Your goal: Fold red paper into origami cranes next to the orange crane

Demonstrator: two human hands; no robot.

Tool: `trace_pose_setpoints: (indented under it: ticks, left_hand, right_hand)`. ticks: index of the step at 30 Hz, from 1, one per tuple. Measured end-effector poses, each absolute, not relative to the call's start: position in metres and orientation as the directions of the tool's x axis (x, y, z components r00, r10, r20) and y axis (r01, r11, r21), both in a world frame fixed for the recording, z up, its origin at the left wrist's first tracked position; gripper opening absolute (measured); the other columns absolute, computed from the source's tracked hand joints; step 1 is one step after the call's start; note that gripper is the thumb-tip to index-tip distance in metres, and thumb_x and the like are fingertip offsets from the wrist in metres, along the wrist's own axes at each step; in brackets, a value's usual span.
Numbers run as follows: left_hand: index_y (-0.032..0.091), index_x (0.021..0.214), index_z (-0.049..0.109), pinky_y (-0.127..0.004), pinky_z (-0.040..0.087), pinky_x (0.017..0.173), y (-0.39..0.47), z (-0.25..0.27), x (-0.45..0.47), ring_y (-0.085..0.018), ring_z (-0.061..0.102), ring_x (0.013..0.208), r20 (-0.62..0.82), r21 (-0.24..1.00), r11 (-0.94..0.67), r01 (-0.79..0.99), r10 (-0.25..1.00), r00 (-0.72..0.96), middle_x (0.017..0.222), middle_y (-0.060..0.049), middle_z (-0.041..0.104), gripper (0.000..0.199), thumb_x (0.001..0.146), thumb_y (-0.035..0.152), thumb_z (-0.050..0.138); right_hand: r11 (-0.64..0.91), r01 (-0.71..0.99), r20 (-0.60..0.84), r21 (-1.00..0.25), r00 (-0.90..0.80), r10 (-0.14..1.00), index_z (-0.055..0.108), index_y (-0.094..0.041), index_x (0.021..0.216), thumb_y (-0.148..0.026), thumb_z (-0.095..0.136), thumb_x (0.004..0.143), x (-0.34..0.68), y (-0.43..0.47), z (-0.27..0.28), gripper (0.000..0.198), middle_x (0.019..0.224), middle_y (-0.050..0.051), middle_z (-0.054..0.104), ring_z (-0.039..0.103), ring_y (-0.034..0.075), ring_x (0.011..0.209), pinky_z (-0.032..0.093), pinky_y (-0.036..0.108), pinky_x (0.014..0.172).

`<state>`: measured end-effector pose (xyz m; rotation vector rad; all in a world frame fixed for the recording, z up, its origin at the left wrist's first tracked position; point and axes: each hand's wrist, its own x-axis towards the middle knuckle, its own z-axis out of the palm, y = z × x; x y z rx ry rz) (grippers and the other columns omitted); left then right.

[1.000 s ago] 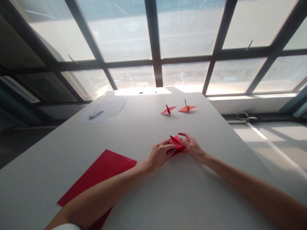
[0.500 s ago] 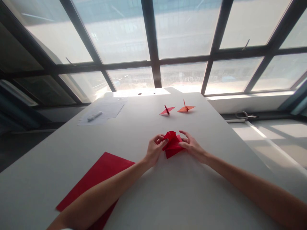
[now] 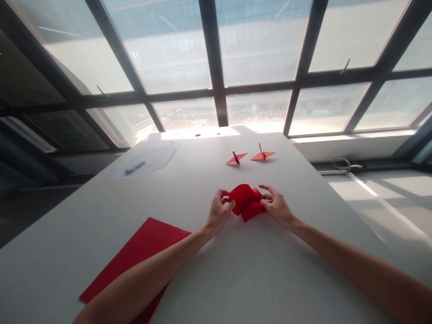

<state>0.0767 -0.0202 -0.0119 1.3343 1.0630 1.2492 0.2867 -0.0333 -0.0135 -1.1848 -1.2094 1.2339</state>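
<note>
Between my hands is a red sheet of origami paper [image 3: 243, 198], partly folded, its upper left part bulging in a curve and a pointed flap hanging at the bottom. My left hand [image 3: 219, 209] pinches the left edge between thumb and fingers. On the other side my right hand [image 3: 276, 204] grips the right edge with its thumb and lower fingers, while the index finger stretches out free. Beyond them stand a red paper crane [image 3: 236, 158] and an orange paper crane [image 3: 263, 155]. Flat red paper [image 3: 141, 252] lies under my left forearm, which hides part of it.
White sheets [image 3: 162, 157] lie at the table's far left, with a whitish cylindrical object [image 3: 135, 167] on them. The white table [image 3: 263, 279] reaches toward tall dark-framed windows [image 3: 221, 105]. A coiled cable [image 3: 342, 164] rests by the wall at the right.
The red paper has opened out wider, its left part now bulging upward. My hands have moved slightly apart, the right one shifting rightward.
</note>
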Motion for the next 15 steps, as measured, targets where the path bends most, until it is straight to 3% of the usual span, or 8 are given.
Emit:
trace_pose_setpoints:
  ticks: [4,7,11,15]
  left_hand:
    - [0.018,0.107,0.050,-0.025,0.054,0.064,-0.0224,-0.0133,0.0807,-0.018,0.065,0.085,0.147,0.983,-0.162,0.089,0.977,0.155,0.100,-0.005,0.064,0.036,0.076,0.023,0.067]
    - [0.018,0.114,0.050,-0.026,0.056,0.069,-0.0226,-0.0154,0.0811,-0.018,0.066,0.087,0.190,0.968,-0.216,0.128,0.964,0.186,0.102,-0.005,0.066,0.043,0.074,0.018,0.067]
    - [0.020,0.124,0.046,-0.028,0.058,0.072,-0.0236,-0.0176,0.0816,-0.019,0.067,0.092,0.205,0.970,-0.230,0.084,0.951,0.233,0.110,-0.007,0.064,0.055,0.073,0.014,0.066]
    - [0.023,0.135,0.040,-0.028,0.057,0.074,-0.0252,-0.0165,0.0823,-0.017,0.066,0.090,0.213,0.971,-0.233,0.049,0.941,0.265,0.114,-0.007,0.062,0.068,0.073,0.013,0.066]
  right_hand:
    - [-0.038,-0.095,-0.031,-0.995,-0.081,0.996,0.050,-0.019,0.130,-0.044,0.056,0.089,0.2844,-0.0380,-0.0076,0.048,0.098,0.010,0.074,0.073,0.026,0.079,0.061,0.036,0.061]
    - [-0.038,-0.095,-0.024,-0.995,-0.148,0.989,0.046,-0.020,0.136,-0.056,0.054,0.090,0.2857,-0.0417,-0.0038,0.059,0.102,0.011,0.073,0.073,0.027,0.083,0.062,0.039,0.065]
    - [0.032,0.026,0.030,-0.999,-0.101,0.994,0.042,-0.019,0.141,-0.047,0.075,0.078,0.2864,-0.0432,-0.0054,0.076,0.105,0.012,0.073,0.073,0.028,0.086,0.063,0.037,0.066]
    - [0.061,0.051,0.059,-0.997,-0.046,0.997,0.045,-0.017,0.138,-0.040,0.074,0.078,0.2853,-0.0413,-0.0113,0.070,0.097,0.010,0.075,0.073,0.028,0.080,0.062,0.036,0.063]
